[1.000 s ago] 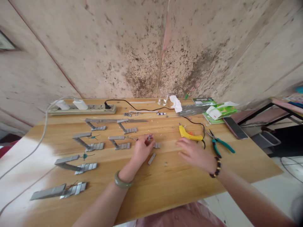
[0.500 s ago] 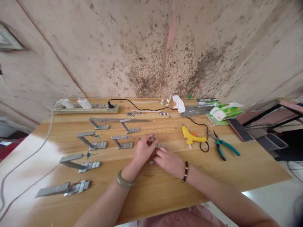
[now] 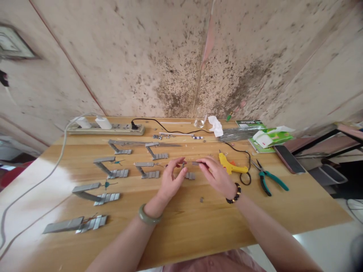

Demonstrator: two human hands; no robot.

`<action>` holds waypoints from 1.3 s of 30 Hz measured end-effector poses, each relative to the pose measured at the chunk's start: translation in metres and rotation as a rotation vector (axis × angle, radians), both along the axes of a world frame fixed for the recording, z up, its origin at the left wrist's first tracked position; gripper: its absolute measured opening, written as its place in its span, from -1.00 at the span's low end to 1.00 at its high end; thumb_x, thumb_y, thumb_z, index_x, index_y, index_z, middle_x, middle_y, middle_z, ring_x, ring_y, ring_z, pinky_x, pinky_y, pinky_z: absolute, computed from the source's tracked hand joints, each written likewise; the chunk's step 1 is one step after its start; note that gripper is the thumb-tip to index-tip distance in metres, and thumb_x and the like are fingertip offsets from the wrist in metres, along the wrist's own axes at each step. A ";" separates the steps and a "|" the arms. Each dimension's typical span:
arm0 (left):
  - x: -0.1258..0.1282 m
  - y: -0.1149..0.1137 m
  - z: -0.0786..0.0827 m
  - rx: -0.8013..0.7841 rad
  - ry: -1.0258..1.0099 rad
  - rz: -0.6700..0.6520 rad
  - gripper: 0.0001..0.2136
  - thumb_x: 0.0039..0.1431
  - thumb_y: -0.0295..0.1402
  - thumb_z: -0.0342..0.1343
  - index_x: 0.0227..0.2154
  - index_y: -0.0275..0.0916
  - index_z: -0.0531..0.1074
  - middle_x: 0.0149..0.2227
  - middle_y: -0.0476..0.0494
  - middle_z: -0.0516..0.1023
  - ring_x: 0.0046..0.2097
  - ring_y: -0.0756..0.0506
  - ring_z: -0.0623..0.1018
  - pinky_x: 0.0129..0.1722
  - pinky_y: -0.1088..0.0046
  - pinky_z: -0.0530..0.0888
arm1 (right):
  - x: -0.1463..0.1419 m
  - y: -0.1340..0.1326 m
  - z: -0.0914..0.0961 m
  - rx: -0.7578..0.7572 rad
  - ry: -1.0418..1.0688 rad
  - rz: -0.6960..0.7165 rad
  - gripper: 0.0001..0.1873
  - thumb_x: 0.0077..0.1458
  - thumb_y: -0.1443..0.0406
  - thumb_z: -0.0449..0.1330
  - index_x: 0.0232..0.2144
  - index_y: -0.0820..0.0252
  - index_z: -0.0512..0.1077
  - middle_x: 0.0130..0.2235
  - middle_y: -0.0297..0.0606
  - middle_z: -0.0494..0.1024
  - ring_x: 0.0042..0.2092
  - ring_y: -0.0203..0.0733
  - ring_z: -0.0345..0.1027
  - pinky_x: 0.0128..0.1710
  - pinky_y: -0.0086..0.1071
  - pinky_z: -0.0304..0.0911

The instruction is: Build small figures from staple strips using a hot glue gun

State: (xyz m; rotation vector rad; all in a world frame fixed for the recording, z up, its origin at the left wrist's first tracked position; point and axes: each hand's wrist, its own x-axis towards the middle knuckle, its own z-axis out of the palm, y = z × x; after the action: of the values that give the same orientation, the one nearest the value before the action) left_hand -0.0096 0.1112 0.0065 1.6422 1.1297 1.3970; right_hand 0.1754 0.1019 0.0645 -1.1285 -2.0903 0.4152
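Observation:
My left hand (image 3: 171, 180) is curled over the middle of the table, a tiny part at its fingertips too small to name. My right hand (image 3: 216, 176) faces it, thumb and fingers pinching a thin grey strip (image 3: 197, 163) that points left. Between and below the hands lies a segmented grey piece (image 3: 190, 176), partly hidden by my left thumb. Nearer to me is a small grey scrap (image 3: 201, 199). Left of my hands stands a bent grey assembly (image 3: 146, 170), with several similar ones about it, some carrying teal bits and thin wires.
A yellow glue gun (image 3: 231, 166) and teal-handled pliers (image 3: 270, 179) lie on the right. Behind them are a bundle of grey wires (image 3: 239, 133), a tissue pack (image 3: 272, 136) and a phone (image 3: 289, 158). A power strip (image 3: 113, 129), a glass (image 3: 199, 121) and cords line the wall.
My right hand has lifted away from the table and moved right and forward, now with the grey strip in its fingers. The small scrap it covered is uncovered. My left hand's fingers have loosened slightly.

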 end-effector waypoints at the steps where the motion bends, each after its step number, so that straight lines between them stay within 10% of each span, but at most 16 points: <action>1: -0.001 0.000 -0.002 -0.006 -0.020 -0.008 -0.68 0.15 -0.27 0.10 -0.04 -0.24 0.37 -0.16 -0.20 0.53 -0.12 -0.11 0.49 -0.07 0.33 0.40 | -0.002 0.002 0.000 0.008 0.014 0.006 -0.79 0.28 0.31 -0.04 -0.13 0.16 0.36 -0.16 -0.19 0.46 -0.08 -0.15 0.34 -0.05 -0.21 0.27; 39: -0.004 0.001 0.004 0.114 0.064 -0.033 -0.85 0.13 -0.41 0.01 -0.28 -0.26 0.45 -0.28 -0.17 0.54 -0.20 -0.12 0.50 -0.14 0.31 0.42 | -0.024 0.003 -0.015 0.091 0.080 0.023 -0.80 0.25 0.32 0.02 -0.11 0.14 0.37 -0.17 -0.18 0.45 -0.08 -0.15 0.33 -0.06 -0.24 0.31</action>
State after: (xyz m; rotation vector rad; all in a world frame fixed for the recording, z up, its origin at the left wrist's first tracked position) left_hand -0.0135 0.1127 0.0104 1.7895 1.0705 1.4200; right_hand 0.1514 0.1045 0.0497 -1.0192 -2.0332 0.3661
